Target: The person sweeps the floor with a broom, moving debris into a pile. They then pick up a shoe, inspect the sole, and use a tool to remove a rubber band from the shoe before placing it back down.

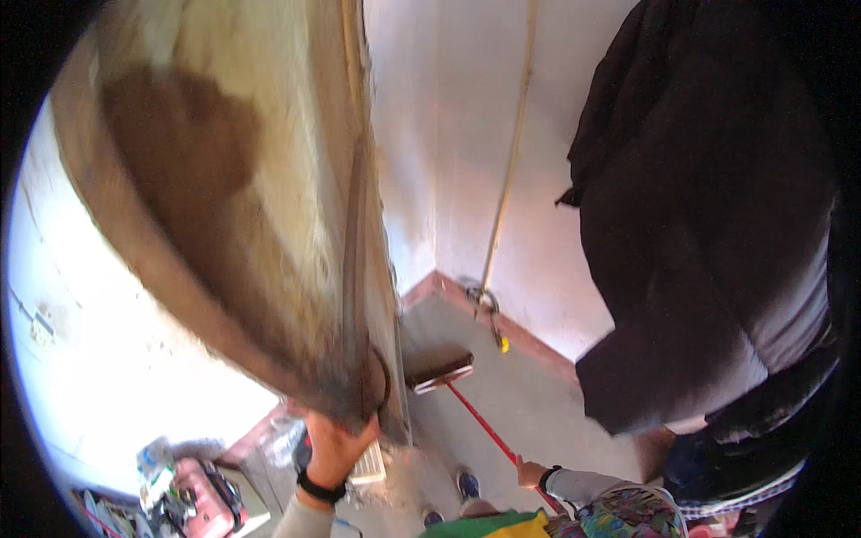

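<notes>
My left hand [338, 445], with a black band on the wrist, is at the lower end of a large stained, brownish panel [289, 202] that looks like a door or board; its fingers are partly hidden by the edge. In my right hand [531, 473] is the red handle of a floor broom [485, 427]. The broom's wide head [440, 368] rests on the grey floor, just right of the panel's lower edge.
Dark cloth [693, 202] hangs at the right. A pole [514, 155] leans in the wall corner, with a cord and yellow piece at its foot. A pink case [205, 501] and plastic bags lie lower left. A light-coloured slatted object [368, 465] sits beside my left hand.
</notes>
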### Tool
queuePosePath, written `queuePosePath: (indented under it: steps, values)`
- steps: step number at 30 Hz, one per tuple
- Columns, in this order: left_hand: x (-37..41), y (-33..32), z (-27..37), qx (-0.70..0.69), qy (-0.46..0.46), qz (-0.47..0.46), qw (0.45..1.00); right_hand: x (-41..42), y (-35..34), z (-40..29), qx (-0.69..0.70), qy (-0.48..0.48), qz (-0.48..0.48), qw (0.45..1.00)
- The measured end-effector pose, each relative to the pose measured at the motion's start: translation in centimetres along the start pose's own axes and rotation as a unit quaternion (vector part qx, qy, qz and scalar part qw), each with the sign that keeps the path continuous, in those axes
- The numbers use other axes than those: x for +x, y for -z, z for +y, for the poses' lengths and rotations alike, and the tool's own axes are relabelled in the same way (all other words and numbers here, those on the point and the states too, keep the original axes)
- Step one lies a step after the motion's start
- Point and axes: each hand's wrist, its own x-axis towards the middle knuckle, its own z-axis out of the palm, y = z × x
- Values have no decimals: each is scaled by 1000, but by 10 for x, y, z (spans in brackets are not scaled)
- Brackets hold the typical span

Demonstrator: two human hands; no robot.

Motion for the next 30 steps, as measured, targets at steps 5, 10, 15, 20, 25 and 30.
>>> queuePosePath:
  steps: [5, 10, 15, 20, 25, 30]
  values:
    - [4, -18, -15, 63, -59, -34, 996, -118, -84, -2, 78, -48, -33, 995]
    - [6, -52, 14, 58, -34, -1, 998, -197, -143, -14, 234, 30, 173, 956]
    - [7, -98, 34, 99, -79, 11, 992, -287, -150, -39, 502, -137, 141, 842]
    - [8, -148, 45, 101, -87, -9, 991, -334, -96, -64, 587, -251, 130, 759]
    - [14, -182, 52, 58, -104, -57, 991, -322, -78, -31, 647, -284, 77, 703]
    - [-4, -164, 22, 15, -133, -123, 983, -315, -75, 18, 763, -268, 27, 587]
